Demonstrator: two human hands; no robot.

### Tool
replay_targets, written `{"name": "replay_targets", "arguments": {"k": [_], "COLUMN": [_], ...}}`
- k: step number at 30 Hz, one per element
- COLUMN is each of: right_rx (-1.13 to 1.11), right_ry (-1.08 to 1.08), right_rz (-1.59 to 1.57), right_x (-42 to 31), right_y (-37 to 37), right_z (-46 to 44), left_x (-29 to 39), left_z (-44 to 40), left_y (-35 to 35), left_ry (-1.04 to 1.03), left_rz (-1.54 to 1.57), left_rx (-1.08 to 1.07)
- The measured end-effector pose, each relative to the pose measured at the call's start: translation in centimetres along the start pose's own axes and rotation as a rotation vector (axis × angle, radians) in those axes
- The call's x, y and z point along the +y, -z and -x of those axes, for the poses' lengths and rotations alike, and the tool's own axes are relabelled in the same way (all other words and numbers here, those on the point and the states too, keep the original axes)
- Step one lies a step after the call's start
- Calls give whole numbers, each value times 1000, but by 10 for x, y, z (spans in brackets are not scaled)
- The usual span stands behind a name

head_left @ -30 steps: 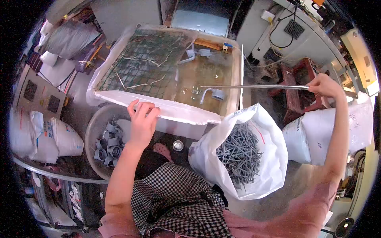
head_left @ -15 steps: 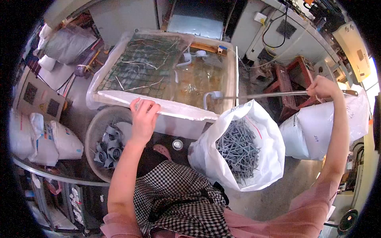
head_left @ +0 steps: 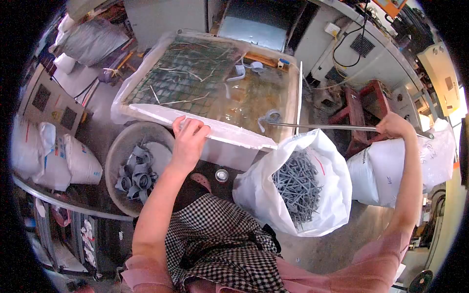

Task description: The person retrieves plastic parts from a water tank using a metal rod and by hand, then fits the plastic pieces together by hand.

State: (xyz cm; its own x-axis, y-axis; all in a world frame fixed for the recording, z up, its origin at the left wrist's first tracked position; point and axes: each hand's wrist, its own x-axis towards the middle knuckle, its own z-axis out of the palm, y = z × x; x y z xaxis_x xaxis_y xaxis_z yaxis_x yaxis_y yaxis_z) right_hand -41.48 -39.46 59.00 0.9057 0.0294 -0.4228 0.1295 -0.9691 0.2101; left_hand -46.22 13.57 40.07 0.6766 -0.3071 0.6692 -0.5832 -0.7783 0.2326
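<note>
My left hand is bent over the white foam board along the near edge of a water tank. In my right hand, fingers closed, is a long thin metal rod that reaches leftward across the tank's right wall. Its far tip is at a curved grey plastic piece in the murky water; whether it hooks the piece I cannot tell. More pale curved pieces lie farther back in the water. A green net with pale strips covers the tank's left part.
A white sack of grey plastic sticks stands open before the tank. Left of my left arm is a round tub with grey curved parts. Filled sacks stand right, near a red metal frame.
My right hand has come lower and the rod lies more level, its tip now at the curved piece. The view has shifted slightly; my left hand stays on the board.
</note>
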Motion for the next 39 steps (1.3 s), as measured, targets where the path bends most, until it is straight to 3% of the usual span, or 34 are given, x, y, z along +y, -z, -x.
{"name": "replay_targets", "arguments": {"k": [1, 2, 5, 12, 15, 20, 22, 24, 27, 39], "right_rx": [2, 27, 181, 54, 81, -18, -20, 164, 222, 188], "right_ry": [248, -37, -183, -324, -239, -304, -288, -306, -340, -226], "right_rz": [322, -52, -130, -195, -202, -139, -92, -36, -31, -189], "right_x": [-12, -26, -46, -51, -39, -47, -44, -44, -77, -105], "right_y": [3, 2, -21, -11, -8, 3, -10, -30, -40, -110], "right_z": [0, 1, -2, 16, 21, 24, 16, 6, 5, -79], "left_x": [1, 2, 3, 0, 3, 2, 2, 2, 2, -5], "left_z": [0, 1, 1, 3, 2, 2, 2, 3, 4, 9], "left_y": [-2, -3, -3, 2, 2, 1, 2, 2, 1, -8], "left_ry": [-2, -5, 14, 17, 10, 5, 12, 10, 16, 29], "left_rz": [-2, 6, 7, -2, -3, -10, -4, -9, -11, 4], "left_rx": [2, 0, -7, 0, -18, -12, -15, -12, -15, -1]}}
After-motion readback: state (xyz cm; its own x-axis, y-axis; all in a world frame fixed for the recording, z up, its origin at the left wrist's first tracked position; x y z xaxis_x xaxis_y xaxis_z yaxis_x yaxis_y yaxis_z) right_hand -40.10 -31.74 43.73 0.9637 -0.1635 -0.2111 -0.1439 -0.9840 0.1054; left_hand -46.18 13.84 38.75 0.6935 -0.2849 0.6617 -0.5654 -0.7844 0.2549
